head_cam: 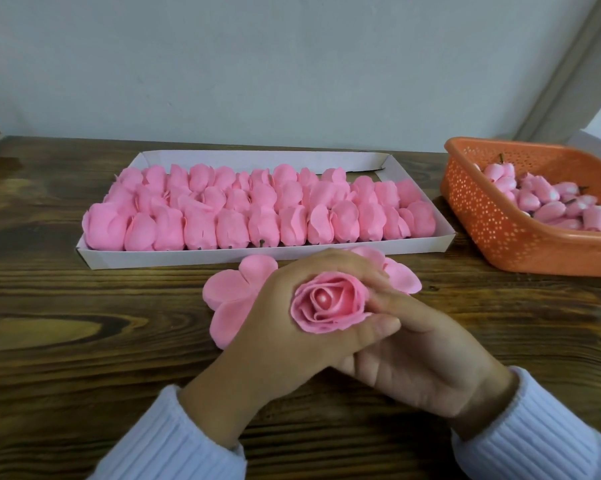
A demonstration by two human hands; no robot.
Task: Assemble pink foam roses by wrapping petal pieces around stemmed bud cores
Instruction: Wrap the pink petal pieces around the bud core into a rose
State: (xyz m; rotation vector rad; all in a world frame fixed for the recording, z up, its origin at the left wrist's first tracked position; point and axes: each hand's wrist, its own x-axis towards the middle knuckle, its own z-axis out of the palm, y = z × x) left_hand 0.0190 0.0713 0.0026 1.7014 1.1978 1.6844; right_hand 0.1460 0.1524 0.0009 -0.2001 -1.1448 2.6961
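Table (84, 341): roses (257, 216) in box (264, 159), buds (548, 202) in basket (500, 233); left hand (278, 327), right hand (420, 358) gripping rose (327, 303)

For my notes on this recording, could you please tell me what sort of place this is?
Likely a small handicraft workplace, at home or in a workshop: a wooden table, a white tray packed with pink foam roses, and an orange basket of buds.

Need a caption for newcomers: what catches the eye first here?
A pink rose sits at centre, held by the left hand and right hand over a flat petal piece. Behind it a white tray holds rows of pink flowers; at far right an orange basket holds buds.
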